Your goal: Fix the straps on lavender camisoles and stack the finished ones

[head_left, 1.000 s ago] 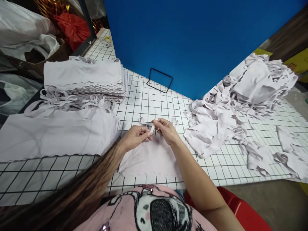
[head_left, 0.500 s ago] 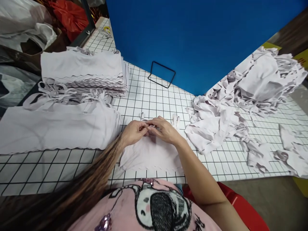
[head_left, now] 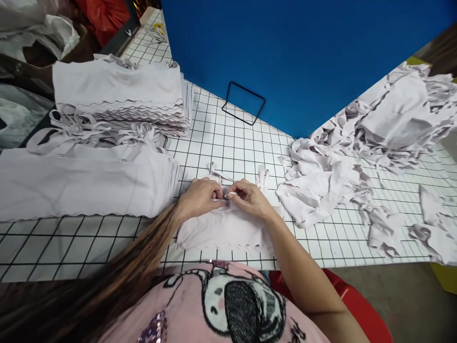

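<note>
While fingers [head_left: 240, 187] touch pale garment [head_left: 228, 228], cardboard box [head_left: 34, 76], white plastic bag [head_left: 60, 34] inside

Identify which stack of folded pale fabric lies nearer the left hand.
The front folded pale fabric stack, its end beside the left hand; the rear stack sits farther off.

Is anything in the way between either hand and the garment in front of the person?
Nothing visible is. The left hand and right hand are both at the far edge of the garment. The near stack lies left of it, the scraps right.
</note>
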`<state>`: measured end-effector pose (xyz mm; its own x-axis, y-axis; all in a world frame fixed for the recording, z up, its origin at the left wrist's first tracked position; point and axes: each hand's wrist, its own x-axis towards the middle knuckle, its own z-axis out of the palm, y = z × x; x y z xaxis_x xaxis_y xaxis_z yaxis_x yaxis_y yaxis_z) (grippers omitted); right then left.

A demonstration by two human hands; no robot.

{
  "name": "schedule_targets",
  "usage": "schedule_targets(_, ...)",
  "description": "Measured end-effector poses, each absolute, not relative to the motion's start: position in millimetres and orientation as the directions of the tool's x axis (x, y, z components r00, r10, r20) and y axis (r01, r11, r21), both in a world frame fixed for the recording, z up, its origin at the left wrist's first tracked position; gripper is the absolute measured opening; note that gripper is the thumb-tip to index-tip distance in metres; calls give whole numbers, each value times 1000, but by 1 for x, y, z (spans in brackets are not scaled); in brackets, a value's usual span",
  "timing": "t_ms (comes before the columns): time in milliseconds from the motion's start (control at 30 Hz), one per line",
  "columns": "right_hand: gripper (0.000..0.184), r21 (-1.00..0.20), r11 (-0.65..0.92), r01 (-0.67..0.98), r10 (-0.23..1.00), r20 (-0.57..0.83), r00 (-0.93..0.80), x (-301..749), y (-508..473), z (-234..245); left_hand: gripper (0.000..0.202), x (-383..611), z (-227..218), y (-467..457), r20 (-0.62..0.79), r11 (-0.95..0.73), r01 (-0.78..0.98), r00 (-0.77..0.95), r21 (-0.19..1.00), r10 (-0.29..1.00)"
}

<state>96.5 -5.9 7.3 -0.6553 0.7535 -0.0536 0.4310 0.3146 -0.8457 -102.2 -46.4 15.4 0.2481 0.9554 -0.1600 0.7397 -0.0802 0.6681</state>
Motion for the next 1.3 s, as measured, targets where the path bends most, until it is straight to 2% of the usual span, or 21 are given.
schedule_targets(133,14,-875,286,390,768,-34,-640,95,-10,4,17,-102,15,-46,-213,-62,751,264,657,941)
schedule_targets(400,13,-846,372,383,778,58,-626,91,-17,-3,19,-99,17,-47,-232,-39,767,241,640,942)
schedule_targets(733,13,-762,432,481,763,25,-646,87,-19,-1,17,-98,15,-47,-234,-35,786,226,617,945)
schedule_targets(1000,14,-687,519,508,699,0,-715,95,-15,2,16,-99,11,-46,-237,-33,773,235,634,943)
schedule_targets(1100,14,-607,593,529,659,-11,-752,98,-13,6,16,-101,10,-45,-240,-44,756,261,653,935)
schedule_targets(1300,17,-306,812,497,520,-5,-854,98,4,23,16,-102,12,-44,-260,-23,725,276,689,925)
